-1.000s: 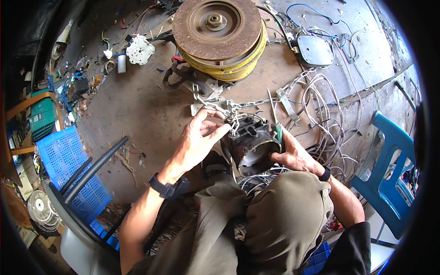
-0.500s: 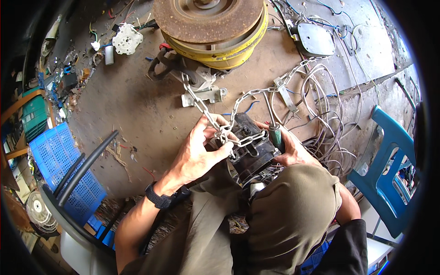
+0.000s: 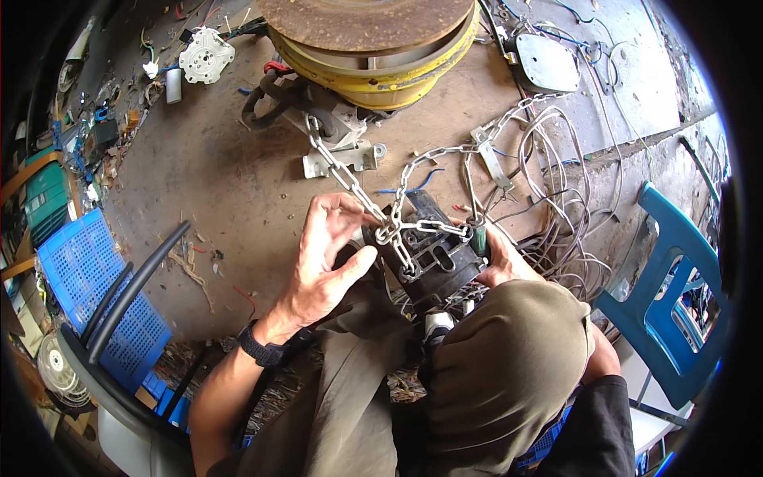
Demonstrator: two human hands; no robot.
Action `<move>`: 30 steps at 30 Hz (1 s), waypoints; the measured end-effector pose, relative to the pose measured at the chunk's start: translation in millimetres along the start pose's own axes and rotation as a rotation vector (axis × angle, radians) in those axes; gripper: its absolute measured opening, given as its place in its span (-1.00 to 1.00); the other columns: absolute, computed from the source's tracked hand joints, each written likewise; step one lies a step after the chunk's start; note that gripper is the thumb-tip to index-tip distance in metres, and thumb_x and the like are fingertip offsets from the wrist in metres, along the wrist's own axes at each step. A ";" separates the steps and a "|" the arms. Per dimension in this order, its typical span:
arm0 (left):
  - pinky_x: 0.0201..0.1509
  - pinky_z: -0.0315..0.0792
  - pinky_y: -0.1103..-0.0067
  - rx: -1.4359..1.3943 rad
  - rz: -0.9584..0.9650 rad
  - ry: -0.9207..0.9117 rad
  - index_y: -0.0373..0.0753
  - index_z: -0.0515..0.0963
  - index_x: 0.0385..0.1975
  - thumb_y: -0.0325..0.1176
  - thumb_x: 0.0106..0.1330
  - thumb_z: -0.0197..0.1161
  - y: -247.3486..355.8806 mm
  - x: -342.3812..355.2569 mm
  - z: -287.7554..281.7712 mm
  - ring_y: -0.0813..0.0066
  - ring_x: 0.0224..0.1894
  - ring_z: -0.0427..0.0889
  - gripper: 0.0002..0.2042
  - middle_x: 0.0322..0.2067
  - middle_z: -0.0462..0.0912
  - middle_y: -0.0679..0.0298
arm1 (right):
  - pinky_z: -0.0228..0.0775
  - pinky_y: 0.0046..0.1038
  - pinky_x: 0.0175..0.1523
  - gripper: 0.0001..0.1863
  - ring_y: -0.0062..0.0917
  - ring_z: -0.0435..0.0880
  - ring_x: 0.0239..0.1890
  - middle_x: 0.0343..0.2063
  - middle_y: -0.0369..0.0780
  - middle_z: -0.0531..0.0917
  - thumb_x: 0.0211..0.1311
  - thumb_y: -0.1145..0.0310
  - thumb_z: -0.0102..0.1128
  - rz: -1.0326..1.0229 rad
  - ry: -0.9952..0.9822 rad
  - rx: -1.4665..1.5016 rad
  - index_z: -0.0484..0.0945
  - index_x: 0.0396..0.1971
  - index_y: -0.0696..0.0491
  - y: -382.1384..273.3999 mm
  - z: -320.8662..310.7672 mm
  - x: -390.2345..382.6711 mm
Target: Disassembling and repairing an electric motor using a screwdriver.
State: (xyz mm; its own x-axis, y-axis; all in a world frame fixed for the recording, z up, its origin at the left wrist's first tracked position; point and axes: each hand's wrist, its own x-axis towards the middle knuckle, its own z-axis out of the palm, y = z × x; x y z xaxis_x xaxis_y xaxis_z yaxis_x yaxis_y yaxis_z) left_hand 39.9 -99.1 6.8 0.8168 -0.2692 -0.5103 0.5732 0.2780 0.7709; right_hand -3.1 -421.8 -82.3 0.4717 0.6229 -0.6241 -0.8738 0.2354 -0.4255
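Note:
A black metal housing (image 3: 429,278) with slots on top sits low in front of me, a silver chain (image 3: 342,171) looped across it and running up toward a rust-topped yellow wheel (image 3: 373,75). My left hand (image 3: 334,262) is at the housing's left, thumb apart and fingers loosely bent, its fingertips close beside the chain links; whether they touch is unclear. My right hand (image 3: 501,254) grips the housing's right side, alongside a green handle (image 3: 479,240); part of this hand is hidden behind my knee. A silver bracket (image 3: 334,163) lies beyond the housing.
At left are blue perforated crates (image 3: 99,286), black curved tubing (image 3: 135,290) and scattered scrap. At right lie tangled cables (image 3: 572,211), a grey plate (image 3: 548,62) and a blue plastic chair (image 3: 660,310). A white motor part (image 3: 205,56) sits at the back.
The housing has turned from showing its round opening to showing its slotted top. My left hand has moved left and loosened from the chain, which now drapes over the housing.

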 end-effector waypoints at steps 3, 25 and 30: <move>0.45 0.39 0.33 0.877 0.134 -0.113 -0.25 0.36 0.22 -0.69 0.23 0.24 0.4 5.1 -12.6 0.14 0.32 0.53 -0.48 0.28 0.47 0.07 | -0.05 -0.36 0.65 0.12 -0.45 0.21 0.59 0.52 -0.15 0.32 -0.02 0.60 0.31 0.028 0.094 0.016 -0.02 0.62 0.11 -11.4 9.9 -4.8; -0.29 0.51 0.69 0.388 -0.225 0.167 -0.30 0.59 -0.26 -0.40 0.37 0.52 26.5 -36.9 34.6 0.78 -0.38 0.59 -0.80 -0.45 0.68 0.37 | 0.39 -0.39 0.38 -0.40 -0.56 0.54 0.24 0.13 -0.22 0.61 0.36 0.31 0.39 -0.096 0.095 -0.200 0.40 0.32 0.15 -46.1 53.2 -4.2; -0.25 0.56 0.63 0.496 -0.177 0.176 -0.37 0.60 -0.20 -0.40 0.38 0.49 31.5 -21.9 37.0 0.71 -0.37 0.63 -0.79 -0.43 0.70 0.34 | 0.67 -0.28 0.15 -0.41 -0.36 0.73 0.08 0.10 -0.13 0.69 0.41 0.59 0.18 -0.180 0.307 -0.178 0.29 0.41 0.12 -33.5 31.4 -0.6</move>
State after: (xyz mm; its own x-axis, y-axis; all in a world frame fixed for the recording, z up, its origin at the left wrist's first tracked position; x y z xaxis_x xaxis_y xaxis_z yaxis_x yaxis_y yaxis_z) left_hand 37.6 -118.6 56.3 0.7338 -0.1025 -0.6716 0.6377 -0.2369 0.7330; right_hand 22.2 -406.6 -47.1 0.6524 0.3247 -0.6848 -0.7525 0.1703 -0.6362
